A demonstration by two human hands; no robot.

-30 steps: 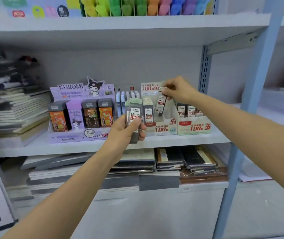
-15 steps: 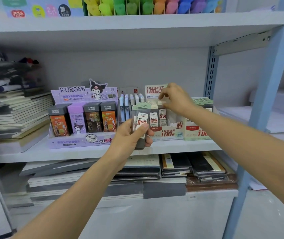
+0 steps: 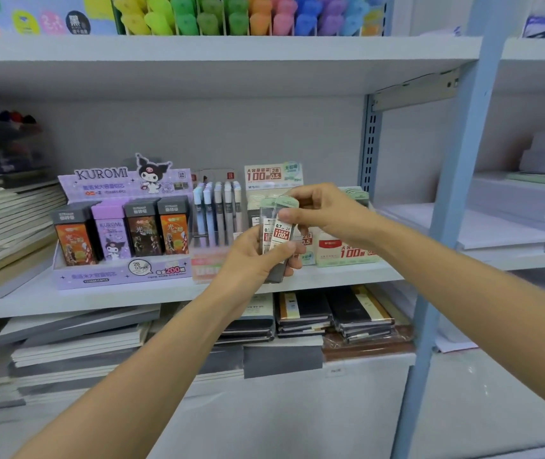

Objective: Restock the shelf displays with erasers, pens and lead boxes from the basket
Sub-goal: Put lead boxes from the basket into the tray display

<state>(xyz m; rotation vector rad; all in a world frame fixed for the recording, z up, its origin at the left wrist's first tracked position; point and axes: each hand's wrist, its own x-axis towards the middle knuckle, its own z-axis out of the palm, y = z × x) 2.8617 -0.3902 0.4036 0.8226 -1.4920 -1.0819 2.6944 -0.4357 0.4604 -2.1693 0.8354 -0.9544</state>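
Lead boxes point(image 3: 281, 231): left grip point(image 3: 251, 256) clutching them from below, right grip point(image 3: 327, 210) pinching top.

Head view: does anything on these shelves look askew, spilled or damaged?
Nothing spilled or damaged shows. The Kuromi display and the pens stand upright in order. Only the notebooks on the lower shelf look untidy: their stacks lie slanted and overlapping.
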